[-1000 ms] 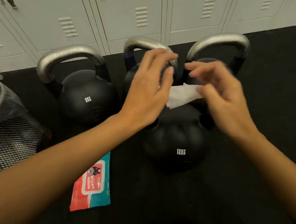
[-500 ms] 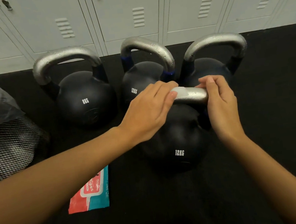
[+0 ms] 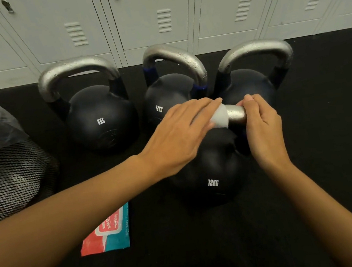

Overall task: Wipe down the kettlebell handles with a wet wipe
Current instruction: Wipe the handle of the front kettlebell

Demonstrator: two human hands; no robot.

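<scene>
On the nearest kettlebell's handle [image 3: 236, 114], the left hand [image 3: 180, 139] is pressing the wet wipe [image 3: 220, 118] down with straight fingers while the right hand [image 3: 261, 122] is gripping the handle's other end, apparently leaving three rear handles waiting.

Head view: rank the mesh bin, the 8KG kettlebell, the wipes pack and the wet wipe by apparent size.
1. Mesh bin, cropped by the frame
2. 8KG kettlebell
3. Wipes pack, partly hidden by the arm
4. Wet wipe, mostly under the left hand
</scene>
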